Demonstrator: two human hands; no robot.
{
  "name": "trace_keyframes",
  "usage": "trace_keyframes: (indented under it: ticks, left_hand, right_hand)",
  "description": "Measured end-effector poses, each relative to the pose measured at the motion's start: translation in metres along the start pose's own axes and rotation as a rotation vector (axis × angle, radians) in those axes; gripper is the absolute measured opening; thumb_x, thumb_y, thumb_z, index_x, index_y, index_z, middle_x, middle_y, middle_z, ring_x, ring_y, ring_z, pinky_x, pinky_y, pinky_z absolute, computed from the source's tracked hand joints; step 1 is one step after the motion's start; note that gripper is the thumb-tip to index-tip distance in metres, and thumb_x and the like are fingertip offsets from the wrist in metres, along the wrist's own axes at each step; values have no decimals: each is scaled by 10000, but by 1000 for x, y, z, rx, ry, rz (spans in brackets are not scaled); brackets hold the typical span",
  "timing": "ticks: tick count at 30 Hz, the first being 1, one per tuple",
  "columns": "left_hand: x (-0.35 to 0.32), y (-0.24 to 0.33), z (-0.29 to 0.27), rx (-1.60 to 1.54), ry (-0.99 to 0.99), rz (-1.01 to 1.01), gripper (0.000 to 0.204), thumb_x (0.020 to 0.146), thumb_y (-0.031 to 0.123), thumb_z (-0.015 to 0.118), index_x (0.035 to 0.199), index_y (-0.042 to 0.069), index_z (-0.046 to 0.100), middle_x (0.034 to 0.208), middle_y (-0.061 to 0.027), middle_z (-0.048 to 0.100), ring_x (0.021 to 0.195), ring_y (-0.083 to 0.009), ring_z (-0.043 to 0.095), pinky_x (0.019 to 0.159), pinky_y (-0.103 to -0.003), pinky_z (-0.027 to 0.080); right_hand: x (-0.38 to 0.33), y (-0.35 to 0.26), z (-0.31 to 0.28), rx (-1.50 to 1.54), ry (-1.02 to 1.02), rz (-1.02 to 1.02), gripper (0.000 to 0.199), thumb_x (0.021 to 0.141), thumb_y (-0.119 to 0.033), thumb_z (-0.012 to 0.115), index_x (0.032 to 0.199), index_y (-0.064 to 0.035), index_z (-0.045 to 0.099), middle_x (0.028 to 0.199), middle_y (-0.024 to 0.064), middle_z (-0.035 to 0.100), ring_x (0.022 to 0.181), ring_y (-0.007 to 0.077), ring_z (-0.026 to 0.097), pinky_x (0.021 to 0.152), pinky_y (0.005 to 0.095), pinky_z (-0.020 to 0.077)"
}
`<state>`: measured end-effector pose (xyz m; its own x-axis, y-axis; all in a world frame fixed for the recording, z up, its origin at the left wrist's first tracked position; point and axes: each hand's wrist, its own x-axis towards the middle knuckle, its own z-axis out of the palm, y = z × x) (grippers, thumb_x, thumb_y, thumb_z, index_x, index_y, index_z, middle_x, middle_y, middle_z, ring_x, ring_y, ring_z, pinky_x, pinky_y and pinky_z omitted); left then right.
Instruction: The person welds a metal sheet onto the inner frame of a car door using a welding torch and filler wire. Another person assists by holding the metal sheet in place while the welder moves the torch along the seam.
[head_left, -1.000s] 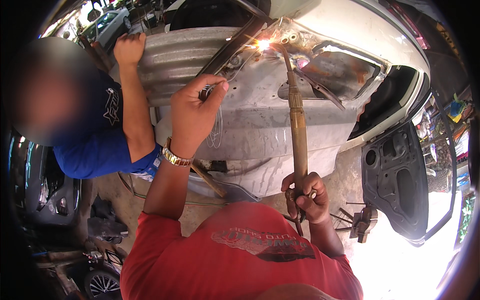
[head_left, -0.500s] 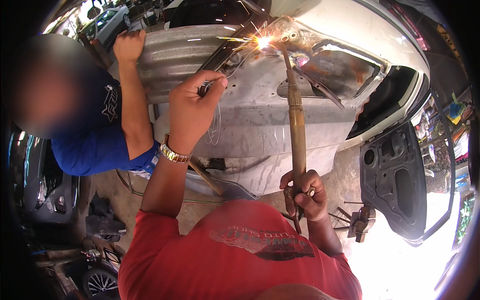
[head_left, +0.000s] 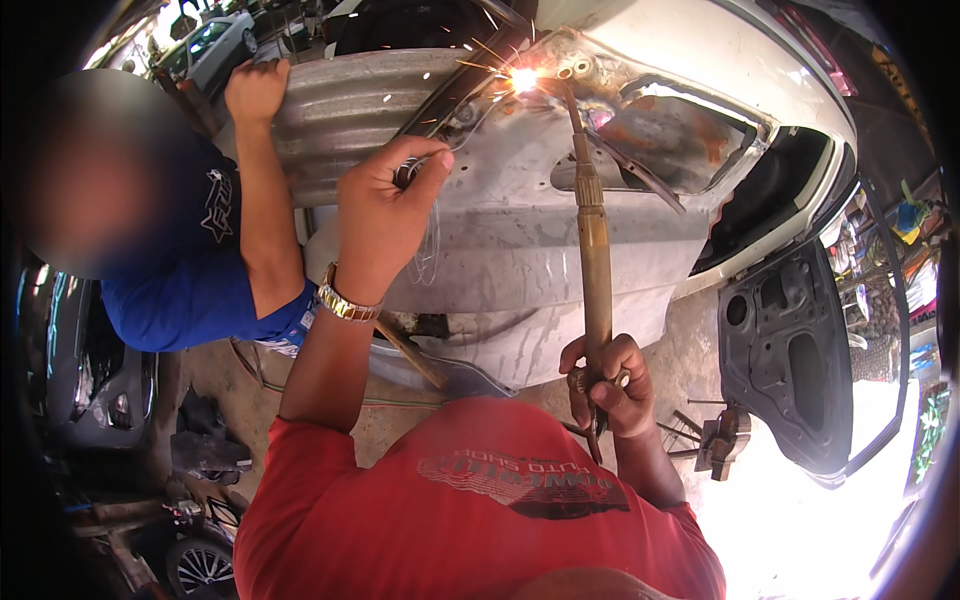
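My right hand (head_left: 615,385) is closed round the lower end of a brass gas welding torch (head_left: 594,250), by its valve knobs. The torch's thin tip reaches up to a bright glowing spot (head_left: 523,79) on the bare metal car panel (head_left: 530,245), where sparks fly. Between thumb and forefinger my left hand (head_left: 385,205) pinches a thin welding wire (head_left: 470,135). Its free end runs toward the glow, and the rest hangs in a loose coil (head_left: 428,250) below the fingers. A metal watch is on my left wrist.
On the left a co-worker in a blue shirt rests a hand (head_left: 258,90) on a ribbed metal sheet (head_left: 340,110). A wooden handle (head_left: 412,352) lies below my left forearm. At right stand a detached car door (head_left: 790,360) and a vise (head_left: 722,440). A wheel (head_left: 203,565) lies lower left.
The sparks have shrunk and shifted slightly. Both hands keep nearly the same places, still holding the torch and wire.
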<state>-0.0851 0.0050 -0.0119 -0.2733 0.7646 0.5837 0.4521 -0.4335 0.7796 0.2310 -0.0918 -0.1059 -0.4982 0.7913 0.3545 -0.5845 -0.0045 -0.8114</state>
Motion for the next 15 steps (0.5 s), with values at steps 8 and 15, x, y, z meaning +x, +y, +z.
trace_keyframes:
  ticks: [8,15]
  left_hand:
    - [0,3,0,55,12,15,158,964,178,812,1066,58,804,682,109,539,584,10,336,520,-233,262]
    - [0,2,-1,32,3,-2,153,964,170,813,1069,59,807,707,112,574,589,12,344,523,-227,268]
  right_hand:
    - [0,1,-1,25,0,11,256,1036,-94,677,1043,-86,420,1197,330,564,563,125,651,493,219,516]
    - [-1,6,-7,-9,-40,-4,240,1017,-69,637,1084,-99,408,1180,362,543,526,141,621,459,225,527]
